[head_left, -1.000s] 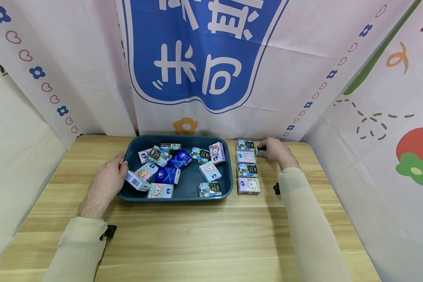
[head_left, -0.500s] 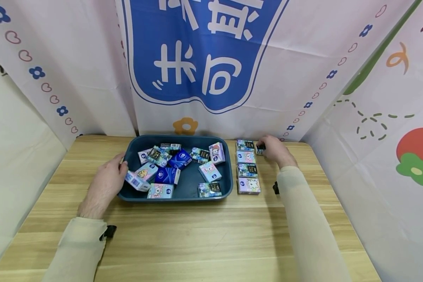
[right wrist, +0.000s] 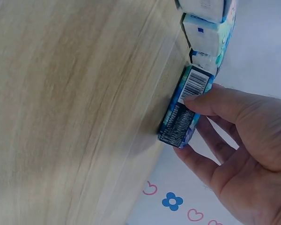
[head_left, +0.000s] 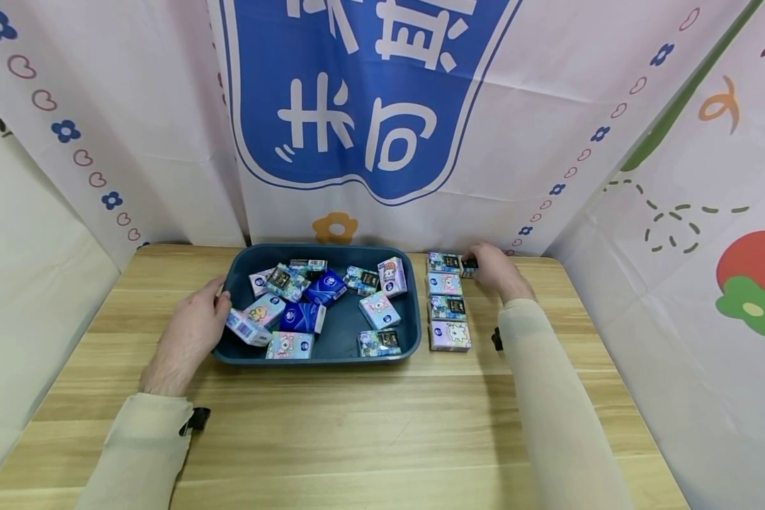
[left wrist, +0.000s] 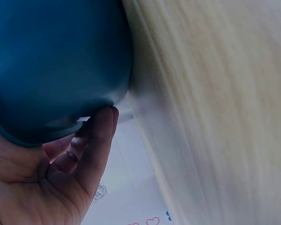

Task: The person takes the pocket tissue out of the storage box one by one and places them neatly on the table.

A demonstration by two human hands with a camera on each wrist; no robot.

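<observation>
My left hand (head_left: 190,329) grips the left end of a dark blue plastic tray (head_left: 339,338), its thumb over the rim and fingers against the outer wall (left wrist: 61,61). Several small tissue packs lie jumbled inside, among them a dark blue pack (head_left: 302,317); a tilted pack (head_left: 248,328) leans by the left thumb. Right of the tray, several packs form a column, with a floral pack (head_left: 443,263) farthest back. Beside that one my right hand (head_left: 496,271) pinches another tissue pack (right wrist: 180,110), standing on its narrow side on the table, barcode side towards the wrist camera.
A wooden table (head_left: 357,432) carries everything. Behind it hangs a white printed cloth (head_left: 548,92) with a blue sign, close to the tray's far rim and the right hand. Printed cloth also stands at both sides.
My right hand has slid the pinched tissue pack slightly left, up to the farthest pack of the column. The left hand and the tray have stayed in place.
</observation>
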